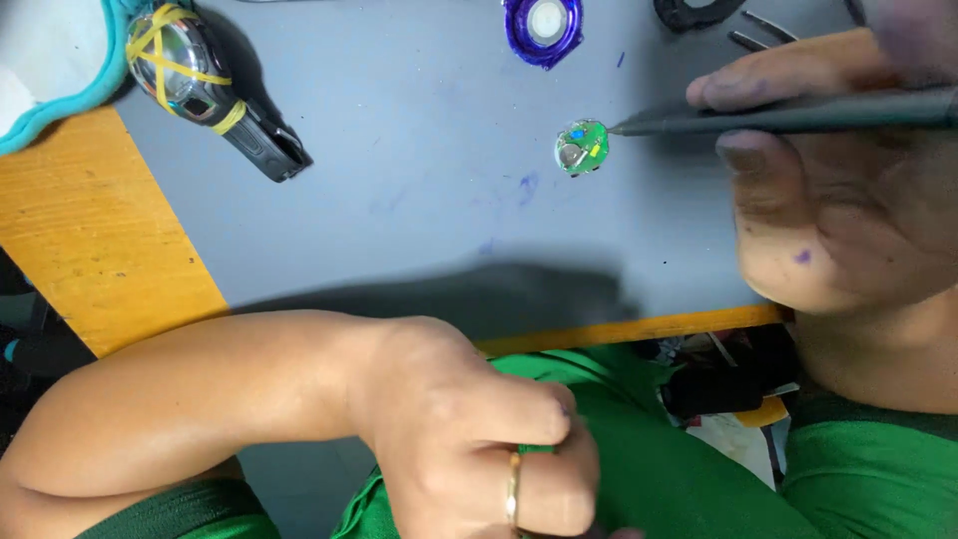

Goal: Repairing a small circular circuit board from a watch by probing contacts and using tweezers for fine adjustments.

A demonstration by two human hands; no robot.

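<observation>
Right hand (828, 190) pinches with thumb and forefinger; left hand (479, 439) curled into a loose fist

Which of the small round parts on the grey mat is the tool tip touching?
The green round circuit board, at the dark tool tip; the purple ring lies apart, farther up.

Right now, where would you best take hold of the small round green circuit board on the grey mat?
Probably by its rim: the green circuit board lies flat on the grey mat, so pinch opposite edges from above, on its open left side, away from the dark tool tip at its right edge.
</observation>
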